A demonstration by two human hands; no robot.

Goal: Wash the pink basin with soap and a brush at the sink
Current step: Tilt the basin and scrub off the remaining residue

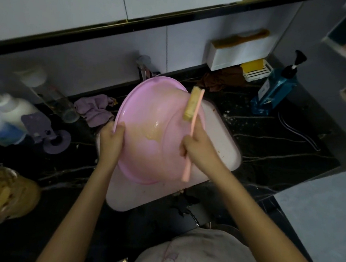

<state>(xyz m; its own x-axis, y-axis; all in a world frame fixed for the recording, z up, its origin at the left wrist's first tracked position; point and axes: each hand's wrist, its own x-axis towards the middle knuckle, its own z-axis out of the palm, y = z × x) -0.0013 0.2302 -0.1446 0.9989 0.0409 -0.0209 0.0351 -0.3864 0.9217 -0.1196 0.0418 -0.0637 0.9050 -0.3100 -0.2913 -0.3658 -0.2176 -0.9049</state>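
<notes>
**Inspector:** Where is the pink basin [143, 149]?

**Observer:** It is over the white sink [222, 137], which is set in the dark table [276, 145]. The basin is tilted with its inside facing up. Its far rim sits just below the tap [145, 69]. I cannot tell whether its underside touches the sink.

**Inspector:** And the hands?

**Observer:** The left hand [111, 137] is clamped on the left rim, fingers curled over the edge. The right hand [198, 147] is closed round the handle of the brush [191, 104], at about mid-length.

**Inspector:** Which relation governs the next stroke?

**Observer:** The brush's long axis runs away from the person. Its handle end is low, over the near wall, and its bristle head is raised over the far right wall. The bristles face left, toward the hollow. The yellowish lather [152, 131] lies left of and below the head, in the basin's middle.

**Inspector:** Your judgement?

**Observer:** The right hand is the working one. The stroke should probably swing the head down and leftward into the lather while the left hand steadies the rim. The scrubbing looks only partly done.
</notes>
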